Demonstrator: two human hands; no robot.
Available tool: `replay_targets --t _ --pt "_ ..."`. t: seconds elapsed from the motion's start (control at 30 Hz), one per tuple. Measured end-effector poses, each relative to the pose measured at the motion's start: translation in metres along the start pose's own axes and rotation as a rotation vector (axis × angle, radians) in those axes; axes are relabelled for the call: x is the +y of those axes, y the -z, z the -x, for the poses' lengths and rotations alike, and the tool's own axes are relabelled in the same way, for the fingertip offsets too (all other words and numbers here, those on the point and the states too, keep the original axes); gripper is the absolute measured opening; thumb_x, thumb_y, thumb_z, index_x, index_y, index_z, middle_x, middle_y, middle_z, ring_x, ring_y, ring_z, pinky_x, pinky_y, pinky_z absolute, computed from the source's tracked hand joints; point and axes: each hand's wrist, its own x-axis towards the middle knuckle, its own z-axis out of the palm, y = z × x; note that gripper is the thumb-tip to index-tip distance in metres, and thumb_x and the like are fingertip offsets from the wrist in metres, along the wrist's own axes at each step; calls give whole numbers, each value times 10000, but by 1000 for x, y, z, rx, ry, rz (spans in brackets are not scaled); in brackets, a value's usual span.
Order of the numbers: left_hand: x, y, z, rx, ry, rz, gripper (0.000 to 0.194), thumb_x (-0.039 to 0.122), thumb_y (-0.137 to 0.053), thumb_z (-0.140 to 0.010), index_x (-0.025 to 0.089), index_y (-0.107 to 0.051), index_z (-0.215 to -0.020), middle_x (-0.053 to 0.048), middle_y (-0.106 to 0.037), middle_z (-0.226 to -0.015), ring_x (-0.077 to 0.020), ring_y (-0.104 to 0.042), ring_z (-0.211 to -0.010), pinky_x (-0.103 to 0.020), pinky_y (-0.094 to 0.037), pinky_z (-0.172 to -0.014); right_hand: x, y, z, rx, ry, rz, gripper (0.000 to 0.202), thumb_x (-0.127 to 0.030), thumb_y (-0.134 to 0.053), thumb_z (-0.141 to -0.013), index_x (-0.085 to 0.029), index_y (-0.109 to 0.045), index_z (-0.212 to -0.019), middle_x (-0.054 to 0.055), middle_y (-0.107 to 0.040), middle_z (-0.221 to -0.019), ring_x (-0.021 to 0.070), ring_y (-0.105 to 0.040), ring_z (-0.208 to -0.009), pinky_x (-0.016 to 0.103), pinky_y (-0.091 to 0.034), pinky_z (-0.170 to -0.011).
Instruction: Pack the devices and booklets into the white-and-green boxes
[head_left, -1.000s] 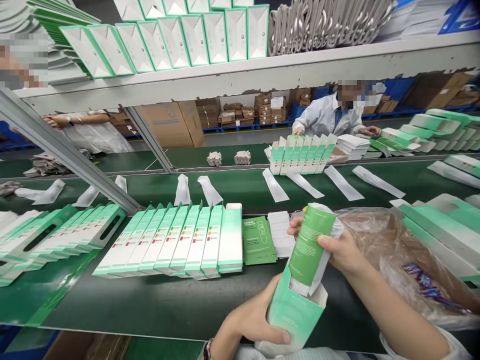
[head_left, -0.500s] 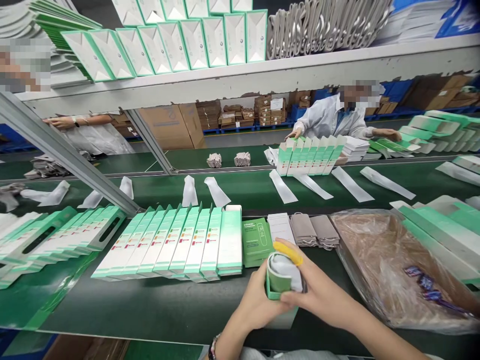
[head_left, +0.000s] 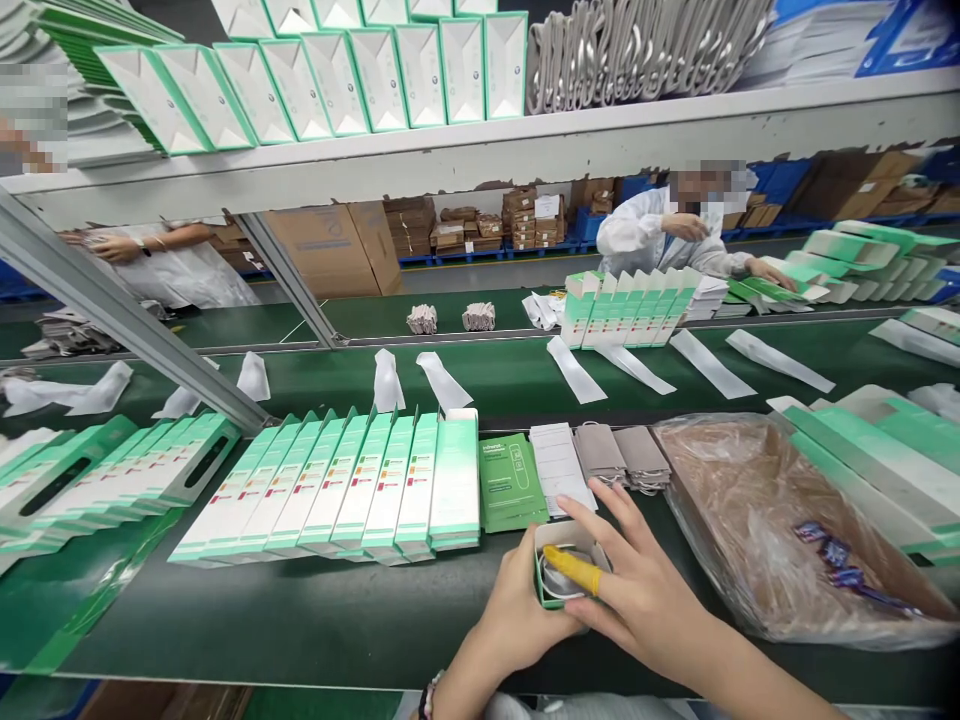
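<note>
At the lower centre of the frame, our left hand (head_left: 517, 600) has its fingers curled round an open carton (head_left: 553, 603). Our right hand (head_left: 649, 570) has its fingers spread over the mouth, the index one (in a yellow sleeve (head_left: 576, 570)) reaching inside. Just above, on the bench (head_left: 300, 615), we have a green booklet (head_left: 513, 482), white leaflets (head_left: 556, 462) and grey pouches (head_left: 600, 455); a row of cartons (head_left: 360, 485) leans at centre left and a tray (head_left: 720, 480) fills the lower right. A metal post (head_left: 127, 310) cuts across our view at the left. Our hands hide the carton's lower part, and we can hardly make out the pale, rounded contents. The row is smooth printed card, the pouches look like soft cloth, and crinkled clear plastic covers the brown tray.
</note>
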Motion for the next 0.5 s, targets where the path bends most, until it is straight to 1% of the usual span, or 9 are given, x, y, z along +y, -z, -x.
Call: replay_targets --t 0.13,0.2,0.27,0.3,0.33,0.4,0.43,0.47,0.5 --pt "1 -2 0 -14 -29 -82 555 246 -803 -697 231 -545 -1187 -35 -698 -1127 -225 -671 -989 -294 -517 -837 -9 6 0 -5 -14 49 218 -282 -619 -896 -238 -700 -1093 40 -402 -1534 373 -174 -1455 616 -100 -1179" --pt "4 -1 0 -42 -36 -129 543 241 -812 -696 246 -553 -1174 -24 -697 -1110 -219 -674 -978 -293 -512 -837 -8 9 5 -24 23 63 288 -337 -621 -897 -268 -665 -1173 36 -378 -1547 388 -163 -1458 634 -121 -1167" --pt "6 2 0 -62 -44 -184 519 194 -809 -689 264 -567 -1142 -11 -695 -1098 -212 -674 -983 -293 -504 -857 5 14 19 13 24 33 355 -391 -571 -919 -288 -606 -1256 53 -353 -1554 388 -194 -1455 622 -223 -1145" --pt "6 4 0 -57 -50 -204 505 163 -799 -687 272 -570 -1125 -8 -693 -1109 -213 -670 -1011 -298 -497 -884 18 17 29 77 -46 21 374 -385 -530 -937 -283 -569 -1295 70 -370 -1539 370 -248 -1443 595 -281 -1132" --pt "7 6 0 -44 -55 -213 489 137 -782 -691 277 -569 -1108 -8 -691 -1126 -216 -662 -1047 -307 -488 -915 35 22 43 159 -172 31 384 -360 -488 -952 -265 -539 -1320 92 -408 -1508 344 -323 -1416 560 -328 -1120" --pt "6 12 -1 -3 -61 -197 476 113 -755 -702 285 -556 -1099 -16 -681 -1180 -227 -637 -1129 -331 -468 -973 80 32 77 309 -560 149 376 -282 -437 -953 -198 -525 -1309 138 -535 -1378 300 -497 -1297 498 -386 -1096" --pt "5 14 -2 12 -60 -179 475 111 -748 -706 287 -551 -1100 -21 -678 -1194 -231 -633 -1143 -340 -467 -979 106 37 97 249 -721 267 347 -286 -430 -943 -165 -576 -1233 165 -575 -1322 316 -545 -1242 496 -406 -1074" --pt "4 15 -3 24 -57 -164 472 111 -745 -706 287 -550 -1099 -25 -680 -1191 -234 -639 -1135 -345 -474 -970 130 41 118 115 -825 374 307 -287 -425 -923 -155 -634 -1105 182 -628 -1224 335 -600 -1162 491 -458 -1011" --pt "2 16 -5 33 -54 -154 470 109 -745 -700 283 -553 -1093 -30 -684 -1178 -238 -649 -1115 -348 -484 -954 153 43 138 51 -891 398 251 -251 -452 -883 -146 -670 -949 205 -679 -1066 367 -661 -1025 515 -503 -915"
